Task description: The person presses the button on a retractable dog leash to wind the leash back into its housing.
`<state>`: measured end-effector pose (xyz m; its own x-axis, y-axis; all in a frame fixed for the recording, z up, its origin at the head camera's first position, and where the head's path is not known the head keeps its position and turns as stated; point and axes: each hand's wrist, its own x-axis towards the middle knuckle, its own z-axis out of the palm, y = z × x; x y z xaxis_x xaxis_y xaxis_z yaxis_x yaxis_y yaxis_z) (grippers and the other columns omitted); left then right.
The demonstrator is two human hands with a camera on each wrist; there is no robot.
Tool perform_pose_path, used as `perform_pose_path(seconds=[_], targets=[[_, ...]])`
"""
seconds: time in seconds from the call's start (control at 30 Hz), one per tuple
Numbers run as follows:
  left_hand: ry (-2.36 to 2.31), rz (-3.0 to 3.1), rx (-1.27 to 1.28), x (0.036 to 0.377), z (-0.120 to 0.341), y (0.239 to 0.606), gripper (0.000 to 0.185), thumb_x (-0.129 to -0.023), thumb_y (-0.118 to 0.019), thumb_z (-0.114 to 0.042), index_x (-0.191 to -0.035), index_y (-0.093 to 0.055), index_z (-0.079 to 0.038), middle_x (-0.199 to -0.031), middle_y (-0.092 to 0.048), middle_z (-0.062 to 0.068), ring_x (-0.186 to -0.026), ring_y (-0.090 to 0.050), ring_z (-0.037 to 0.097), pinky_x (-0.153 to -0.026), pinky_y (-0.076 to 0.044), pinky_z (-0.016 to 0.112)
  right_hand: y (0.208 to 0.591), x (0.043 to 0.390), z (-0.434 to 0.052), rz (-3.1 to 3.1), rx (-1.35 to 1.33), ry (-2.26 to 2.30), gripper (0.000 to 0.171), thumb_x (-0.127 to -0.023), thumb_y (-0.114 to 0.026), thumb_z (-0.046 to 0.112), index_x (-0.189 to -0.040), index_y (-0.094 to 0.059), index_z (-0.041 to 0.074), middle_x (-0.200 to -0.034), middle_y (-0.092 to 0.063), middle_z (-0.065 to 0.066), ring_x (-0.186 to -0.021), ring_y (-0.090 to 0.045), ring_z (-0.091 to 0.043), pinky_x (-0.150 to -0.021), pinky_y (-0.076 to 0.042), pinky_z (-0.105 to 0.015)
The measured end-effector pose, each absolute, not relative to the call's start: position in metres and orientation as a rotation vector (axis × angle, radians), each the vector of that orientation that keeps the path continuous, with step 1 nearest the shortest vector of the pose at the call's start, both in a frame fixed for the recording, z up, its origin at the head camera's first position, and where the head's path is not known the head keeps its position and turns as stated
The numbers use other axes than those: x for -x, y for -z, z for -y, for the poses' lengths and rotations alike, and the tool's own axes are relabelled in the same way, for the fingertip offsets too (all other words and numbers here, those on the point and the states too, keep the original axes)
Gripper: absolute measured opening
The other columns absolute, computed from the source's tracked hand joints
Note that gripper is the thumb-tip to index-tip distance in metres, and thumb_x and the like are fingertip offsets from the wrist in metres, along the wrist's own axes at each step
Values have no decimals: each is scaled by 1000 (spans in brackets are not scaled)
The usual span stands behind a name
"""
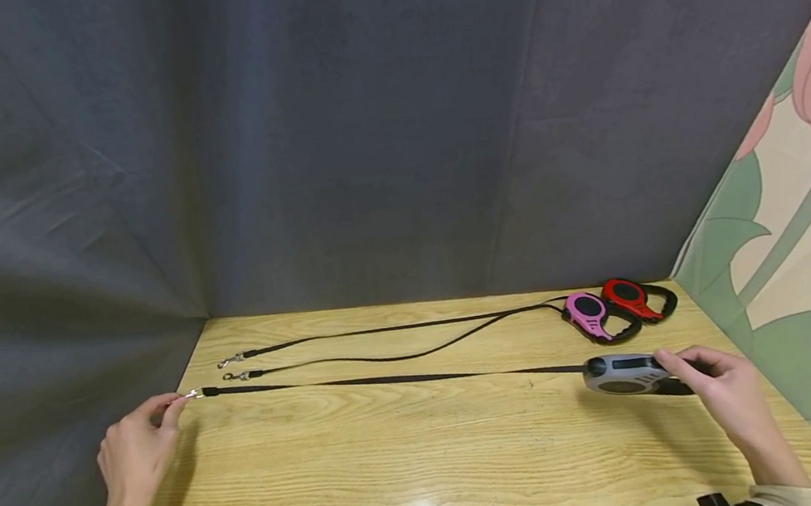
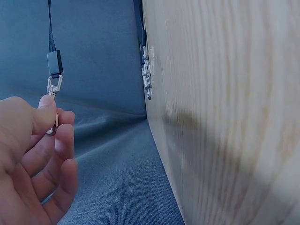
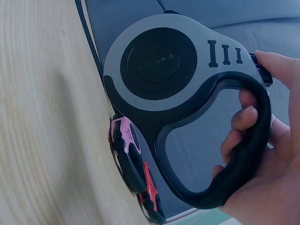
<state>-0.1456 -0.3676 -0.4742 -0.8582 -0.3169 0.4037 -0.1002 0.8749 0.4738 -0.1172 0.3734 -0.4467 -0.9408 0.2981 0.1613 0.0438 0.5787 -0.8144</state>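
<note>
While the right hand curls round the grey leash handle, thumb on top by the button, the left hand pinches its clip far across the table. That keeps the strap taut between both grips. Beyond the grey one lie 2 more, pink leash and red leash, straps slack.

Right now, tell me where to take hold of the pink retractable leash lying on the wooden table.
Grip the pink retractable leash by its black loop handle, coming from the near right: the loop faces that way, while its black strap runs out leftward and the red retractable leash crowds the far side.
</note>
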Motion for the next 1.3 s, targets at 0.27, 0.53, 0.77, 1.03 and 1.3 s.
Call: perform_pose_path(seconds=[0.27, 0.53, 0.77, 1.03, 1.3], targets=[[589, 2562, -271, 144, 361, 474, 25, -100, -77, -32, -110, -83, -10, -80, -78, 14, -58, -59, 25, -53, -39, 41, 446, 119, -367, 2564, 269, -1318, 34, -102, -73, 36, -92, -78, 4, -84, -66, 26, -82, -53, -1, -70, -41, -23], [594, 2547, -223, 146, 355, 472, 20, -98, -77, -30, -106, -84, -13, -67, -74, 7, -58, -62, 23, -52, -37, 38, 446, 120, -357, 2569, 231, -1284, 32, -101, -75, 35, -93, -79, 5, -85, -68, 27, -82, -57, 2, -72, -41, -20], [586, 2549, -206, 146, 351, 472, 23, -98, -77, -34, -106, -84, -14, -74, -78, 11, -63, -70, 29, -51, -41, 39, 445, 123, -353, 2606, 237, -1295, 35, -102, -74, 39, -96, -79, 5, -87, -68, 25, -83, -55, 0, -72, -41, -22], [613, 2550, -227, 146, 345, 471, 26, -96, -80, -36, -104, -85, -12, -71, -78, 8, -60, -68, 20, -56, -45, 42, 444, 124, -347, 2628, 233, -1298, 35, -101, -74, 40, -97, -78, 6, -87, -68, 23, -83, -55, 0, -71, -42, -23], [628, 2560, -206, 147, 339, 471, 27, -95, -81, -42, -104, -86, -17, -75, -80, 6, -60, -67, 17, -58, -46, 42, 444, 126, -338, 2613, 157, -1304, 32, -101, -75, 36, -94, -78, 5, -83, -68, 19, -79, -54, -3, -69, -41, -25]])
